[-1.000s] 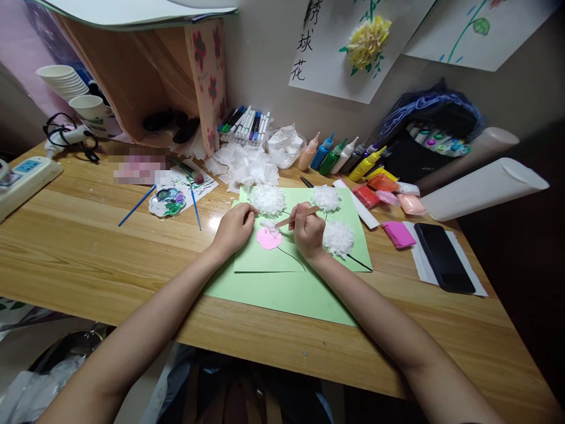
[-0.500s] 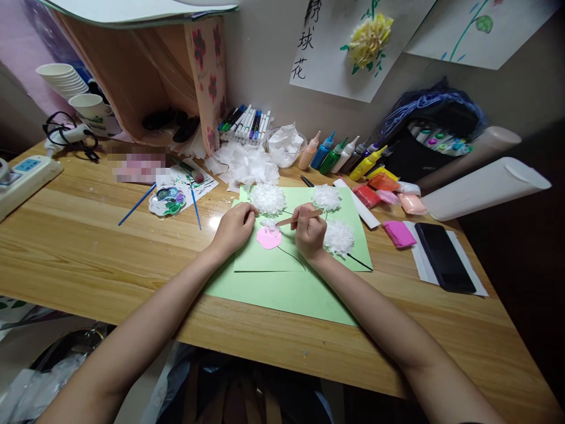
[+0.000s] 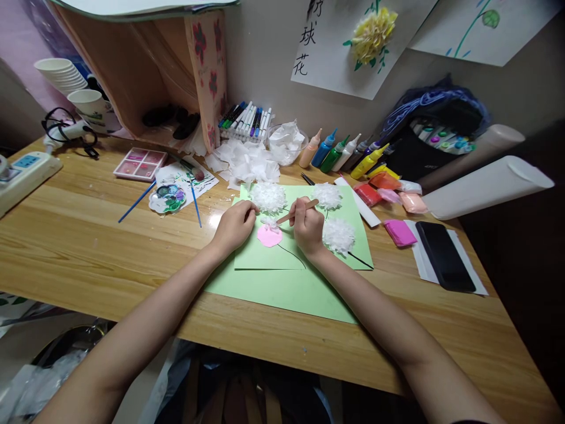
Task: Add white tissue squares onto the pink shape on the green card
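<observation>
Green paper (image 3: 282, 288) lies on the table, with several fluffy white paper flowers (image 3: 339, 236) on its upper part. Between my hands is a pink round piece (image 3: 269, 236) with a little white paper (image 3: 269, 223) at its top edge. My right hand (image 3: 308, 225) is closed around a thin wooden stick (image 3: 311, 204), whose lower tip touches that white paper. My left hand (image 3: 236, 225) rests at the green paper's left edge, fingers curled beside the upper left flower; whether they hold anything is hidden.
White tissue pieces (image 3: 247, 162), markers (image 3: 249, 121) and paint bottles (image 3: 332, 154) stand or lie behind the paper. A paint palette (image 3: 168, 199) is at left; a phone (image 3: 445, 256) and clay packets (image 3: 399, 233) are at right.
The stick in my right hand has tilted more steeply, its upper end shifting slightly left and up. My left hand has hardly moved. The camera view has shifted slightly.
</observation>
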Demonstrator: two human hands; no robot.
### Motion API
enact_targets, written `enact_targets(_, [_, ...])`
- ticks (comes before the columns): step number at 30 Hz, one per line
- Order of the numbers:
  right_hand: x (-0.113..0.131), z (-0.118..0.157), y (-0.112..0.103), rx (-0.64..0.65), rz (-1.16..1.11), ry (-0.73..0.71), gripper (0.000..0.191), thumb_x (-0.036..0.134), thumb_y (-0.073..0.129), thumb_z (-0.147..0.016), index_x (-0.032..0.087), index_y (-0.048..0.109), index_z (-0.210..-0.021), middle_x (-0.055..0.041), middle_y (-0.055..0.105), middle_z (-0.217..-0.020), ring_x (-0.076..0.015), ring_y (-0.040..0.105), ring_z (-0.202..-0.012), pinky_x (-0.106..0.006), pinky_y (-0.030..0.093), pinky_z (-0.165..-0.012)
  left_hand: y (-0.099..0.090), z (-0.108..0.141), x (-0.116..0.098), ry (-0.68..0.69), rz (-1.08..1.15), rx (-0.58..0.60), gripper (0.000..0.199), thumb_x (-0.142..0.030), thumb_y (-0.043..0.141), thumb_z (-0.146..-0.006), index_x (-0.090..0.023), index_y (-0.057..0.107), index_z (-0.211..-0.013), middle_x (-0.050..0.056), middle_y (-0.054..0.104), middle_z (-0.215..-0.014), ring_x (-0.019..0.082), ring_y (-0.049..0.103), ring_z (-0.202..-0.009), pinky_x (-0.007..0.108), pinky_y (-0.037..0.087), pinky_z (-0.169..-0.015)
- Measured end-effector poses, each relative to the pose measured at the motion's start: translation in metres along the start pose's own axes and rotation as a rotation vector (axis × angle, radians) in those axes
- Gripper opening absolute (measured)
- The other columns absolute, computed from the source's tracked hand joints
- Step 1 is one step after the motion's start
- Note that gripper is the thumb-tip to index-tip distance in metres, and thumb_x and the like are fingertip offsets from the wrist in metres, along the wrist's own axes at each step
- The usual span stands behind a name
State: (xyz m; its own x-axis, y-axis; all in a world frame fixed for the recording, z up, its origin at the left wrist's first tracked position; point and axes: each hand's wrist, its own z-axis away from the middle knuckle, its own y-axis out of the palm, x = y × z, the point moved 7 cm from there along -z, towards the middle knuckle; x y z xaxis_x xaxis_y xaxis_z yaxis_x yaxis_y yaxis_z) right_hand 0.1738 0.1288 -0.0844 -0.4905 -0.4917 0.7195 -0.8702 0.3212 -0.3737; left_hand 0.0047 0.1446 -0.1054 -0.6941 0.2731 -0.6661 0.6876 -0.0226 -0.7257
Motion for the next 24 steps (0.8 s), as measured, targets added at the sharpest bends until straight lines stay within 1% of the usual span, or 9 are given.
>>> enact_targets(3, [-0.001, 0.002, -0.005, -0.044, -0.047, 0.006, 0.046, 0.039, 0.028, -0.1, 0.019, 0.049, -0.064, 0.0014, 0.051, -0.058, -0.0076, 0.049, -0.043, -0.023, 0.042, -0.046, 0.001, 0.0, 0.0, -0.005, 0.0, 0.001, 0.021, -0.018, 0.041, -0.087, -0.018, 0.062, -0.086, 0.005, 0.067, -0.092, 0.019, 0.06, -0.085, 0.03, 0.043, -0.075])
enact_targets(5, [0.001, 0.006, -0.01, -0.091, -0.074, -0.009, 0.046, 0.038, 0.029, -0.1, 0.019, 0.049, -0.064, 0.0015, 0.05, -0.057, -0.0075, 0.048, -0.042, -0.023, 0.04, -0.044, 0.001, 0.0, 0.0, -0.008, 0.002, 0.004, 0.021, -0.018, 0.04, -0.087, -0.018, 0.062, -0.086, 0.005, 0.067, -0.092, 0.019, 0.06, -0.086, 0.03, 0.043, -0.075])
enact_targets(7, [0.004, 0.008, -0.014, -0.112, -0.088, -0.036, 0.045, 0.037, 0.029, -0.1, 0.02, 0.049, -0.063, 0.0017, 0.049, -0.056, -0.0078, 0.047, -0.041, -0.023, 0.039, -0.043, 0.0, 0.0, 0.0, -0.01, 0.003, 0.006, 0.022, -0.018, 0.04, -0.087, -0.018, 0.062, -0.086, 0.005, 0.067, -0.092, 0.019, 0.06, -0.086, 0.03, 0.043, -0.076])
enact_targets(10, [0.011, 0.012, -0.014, -0.087, -0.089, -0.139, 0.042, 0.032, 0.031, -0.1, 0.02, 0.048, -0.063, 0.0017, 0.049, -0.054, -0.009, 0.047, -0.042, -0.024, 0.038, -0.042, -0.001, 0.0, 0.0, -0.006, 0.001, 0.004, 0.022, -0.018, 0.04, -0.087, -0.018, 0.062, -0.087, 0.005, 0.067, -0.092, 0.019, 0.06, -0.085, 0.03, 0.044, -0.076])
enact_targets(15, [0.025, 0.019, -0.011, -0.038, -0.063, -0.423, 0.033, 0.025, 0.033, -0.098, 0.022, 0.046, -0.068, 0.0011, 0.05, -0.053, -0.0117, 0.049, -0.046, -0.025, 0.038, -0.045, 0.0, 0.0, 0.001, 0.01, -0.004, 0.001, 0.022, -0.018, 0.04, -0.087, -0.018, 0.062, -0.086, 0.004, 0.068, -0.092, 0.019, 0.06, -0.086, 0.03, 0.044, -0.076])
enact_targets(17, [0.029, 0.022, -0.009, -0.017, -0.044, -0.507, 0.029, 0.022, 0.034, -0.098, 0.022, 0.047, -0.072, 0.0007, 0.051, -0.054, -0.0123, 0.048, -0.047, -0.025, 0.037, -0.046, 0.001, 0.0, 0.001, 0.011, -0.007, 0.001, 0.023, -0.018, 0.039, -0.087, -0.018, 0.062, -0.086, 0.004, 0.068, -0.093, 0.019, 0.06, -0.086, 0.03, 0.044, -0.076])
enact_targets(20, [0.033, 0.023, -0.005, 0.025, 0.019, -0.566, 0.027, 0.021, 0.034, -0.098, 0.022, 0.047, -0.075, 0.0002, 0.052, -0.055, -0.0132, 0.047, -0.047, -0.026, 0.036, -0.046, 0.001, 0.0, 0.001, 0.017, -0.008, 0.003, 0.022, -0.018, 0.04, -0.087, -0.018, 0.062, -0.086, 0.005, 0.067, -0.092, 0.019, 0.06, -0.086, 0.03, 0.044, -0.076])
enact_targets(24, [0.037, 0.021, -0.003, 0.026, 0.095, -0.587, 0.026, 0.021, 0.033, -0.098, 0.022, 0.047, -0.076, 0.0, 0.053, -0.056, -0.0133, 0.046, -0.047, -0.026, 0.036, -0.047, 0.001, 0.0, 0.001, 0.018, -0.013, 0.005, 0.023, -0.017, 0.039, -0.087, -0.018, 0.062, -0.085, 0.005, 0.067, -0.092, 0.019, 0.06, -0.086, 0.03, 0.044, -0.077])
